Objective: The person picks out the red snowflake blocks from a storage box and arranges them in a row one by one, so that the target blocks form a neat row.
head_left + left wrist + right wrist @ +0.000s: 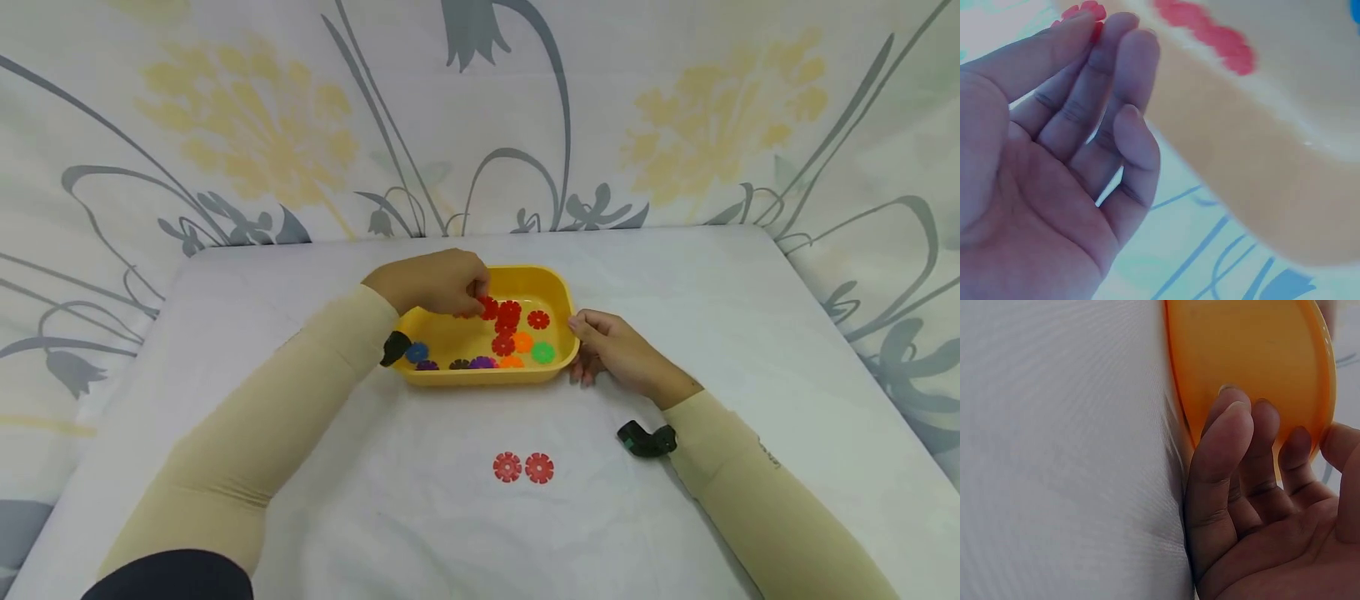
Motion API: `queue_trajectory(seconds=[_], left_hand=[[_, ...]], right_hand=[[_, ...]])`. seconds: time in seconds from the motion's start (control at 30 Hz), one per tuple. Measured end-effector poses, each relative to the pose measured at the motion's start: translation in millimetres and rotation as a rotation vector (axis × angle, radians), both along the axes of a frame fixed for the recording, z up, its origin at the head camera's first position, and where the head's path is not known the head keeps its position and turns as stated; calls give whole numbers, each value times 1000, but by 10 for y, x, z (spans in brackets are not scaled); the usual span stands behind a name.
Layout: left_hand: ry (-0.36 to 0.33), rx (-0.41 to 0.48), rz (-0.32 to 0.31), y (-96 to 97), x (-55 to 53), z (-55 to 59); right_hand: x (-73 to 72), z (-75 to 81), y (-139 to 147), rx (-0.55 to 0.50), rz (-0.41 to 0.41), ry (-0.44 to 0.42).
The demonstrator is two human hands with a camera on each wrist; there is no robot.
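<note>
Head view, yellow tray [480,378]: a shallow tub with rounded corners and a smooth lipped rim, standing on the far half of the table; in the right wrist view its end wall glows amber.
Red discs [508,313]: flat, flower-shaped and notched around the edge; several overlap in a bent row near the tray's middle, and one lies alone towards the right.
Other colours: orange discs [522,342], a green disc [543,352], a purple disc [483,362] and a blue disc [417,352] lie in the nearer part of the tray, some partly hidden by the near wall.
Matching pair: two red discs [507,467] lie flat, side by side and slightly apart, in front of the tray on the person's side.
Left hand [431,279]: over the tray, thumb and fingertips brought together on a single red disc [1088,9], mostly covered by the fingers; the remaining fingers are loosely bent.
Right hand [618,350]: grips the tray's right end, thumb at the rim, bent fingers against the outer wall.
Sleeves: beige [300,417], a small black device [647,439] at each wrist.
Surface: white cloth [375,500], softly creased towards the front.
Room: pale fabric [472,108] hangs behind and at both sides, printed with grey stems and yellow blooms.
</note>
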State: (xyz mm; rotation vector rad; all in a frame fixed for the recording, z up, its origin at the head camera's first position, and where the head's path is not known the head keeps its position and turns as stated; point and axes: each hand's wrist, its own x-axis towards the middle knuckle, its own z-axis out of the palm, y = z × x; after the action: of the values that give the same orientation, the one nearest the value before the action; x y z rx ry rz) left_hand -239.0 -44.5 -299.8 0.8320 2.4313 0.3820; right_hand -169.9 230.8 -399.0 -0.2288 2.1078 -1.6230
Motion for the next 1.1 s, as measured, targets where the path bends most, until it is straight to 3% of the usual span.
queue_trajectory(seconds=[0.1, 0.27, 0.37, 0.57, 0.67, 0.97, 1.1], left_hand=[[35, 119, -3, -133, 140, 118], [62, 330, 80, -373, 494, 206], [49, 402, 93, -471, 747, 192], [-19, 436, 11, -631, 1168, 53], [-67, 441, -19, -650, 1255, -52], [-184, 330, -2, -459, 1281, -432], [-175, 277, -15, -408, 1322, -591]], right_hand=[[-4, 9, -4, 3, 1, -5], [-2, 8, -2, 23, -1, 4], [-1, 10, -9, 22, -9, 8], [-5, 33, -19, 34, -11, -9], [-17, 55, -8, 37, -11, 7], [-4, 50, 18, 38, -16, 2], [2, 18, -15, 21, -14, 0]])
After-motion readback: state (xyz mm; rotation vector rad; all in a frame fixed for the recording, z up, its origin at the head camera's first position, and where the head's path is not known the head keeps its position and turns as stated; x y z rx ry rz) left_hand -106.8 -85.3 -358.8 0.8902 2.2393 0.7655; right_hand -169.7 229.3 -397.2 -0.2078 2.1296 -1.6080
